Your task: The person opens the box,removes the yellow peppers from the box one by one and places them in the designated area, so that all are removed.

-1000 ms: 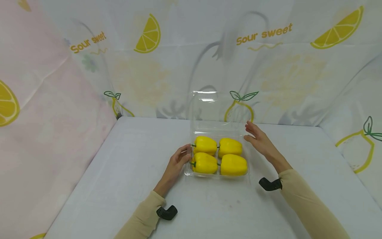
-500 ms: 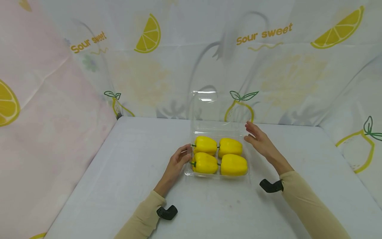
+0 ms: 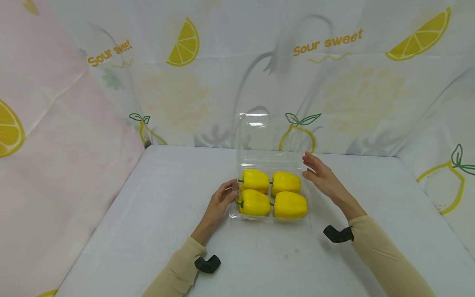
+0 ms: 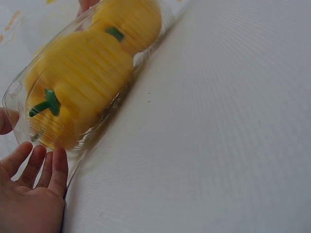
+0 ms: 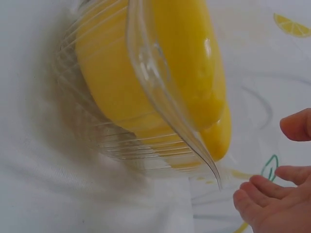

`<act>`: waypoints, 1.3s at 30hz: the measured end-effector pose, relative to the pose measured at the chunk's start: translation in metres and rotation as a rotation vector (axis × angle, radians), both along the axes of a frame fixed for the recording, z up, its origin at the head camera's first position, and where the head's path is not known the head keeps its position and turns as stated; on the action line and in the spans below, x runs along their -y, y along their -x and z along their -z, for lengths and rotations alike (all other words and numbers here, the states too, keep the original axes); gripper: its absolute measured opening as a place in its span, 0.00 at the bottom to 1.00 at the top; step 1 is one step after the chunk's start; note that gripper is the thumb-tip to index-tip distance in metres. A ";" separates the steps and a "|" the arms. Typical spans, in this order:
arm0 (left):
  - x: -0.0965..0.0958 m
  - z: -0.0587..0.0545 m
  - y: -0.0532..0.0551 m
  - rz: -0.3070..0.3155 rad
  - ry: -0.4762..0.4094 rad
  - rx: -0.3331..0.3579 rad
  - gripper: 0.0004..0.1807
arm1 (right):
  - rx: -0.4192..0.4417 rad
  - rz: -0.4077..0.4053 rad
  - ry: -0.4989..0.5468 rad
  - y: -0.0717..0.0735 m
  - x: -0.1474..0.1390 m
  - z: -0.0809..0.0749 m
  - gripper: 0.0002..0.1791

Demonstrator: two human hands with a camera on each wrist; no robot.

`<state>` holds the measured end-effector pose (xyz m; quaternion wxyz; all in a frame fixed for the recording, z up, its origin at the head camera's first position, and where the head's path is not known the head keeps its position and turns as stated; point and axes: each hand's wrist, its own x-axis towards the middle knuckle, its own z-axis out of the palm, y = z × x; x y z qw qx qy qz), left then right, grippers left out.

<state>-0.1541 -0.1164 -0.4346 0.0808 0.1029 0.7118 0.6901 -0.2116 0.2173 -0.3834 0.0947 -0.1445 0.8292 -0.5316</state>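
A clear plastic clamshell box (image 3: 252,218) lies with its lid raised at the back. Several yellow bell peppers (image 3: 290,205) with green stems sit in its base in two rows. At the box's left side is my left hand (image 3: 221,202); its fairly straight fingers touch the side wall, and the thumb (image 4: 7,120) is by the rim in the left wrist view. My right hand (image 3: 323,176) hovers beside the back right corner, near the lid (image 3: 265,136), fingers extended and holding nothing. In the right wrist view its fingers (image 5: 265,194) are apart from the box.
The box stands on a white-covered table (image 3: 167,198). Behind it hangs a printed cloth backdrop (image 3: 230,74) with lemon drawings, close to the raised lid. A pink-tinted cloth (image 3: 67,173) borders the left side. Each sleeve carries a black wrist piece (image 3: 208,264).
My right hand has shifted very slightly down and toward the box. The left hand, the box and the peppers stay where they were.
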 end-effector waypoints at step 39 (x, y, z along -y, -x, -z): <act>0.001 0.003 0.001 -0.010 0.017 0.003 0.25 | -0.206 -0.211 -0.144 -0.028 0.010 0.003 0.30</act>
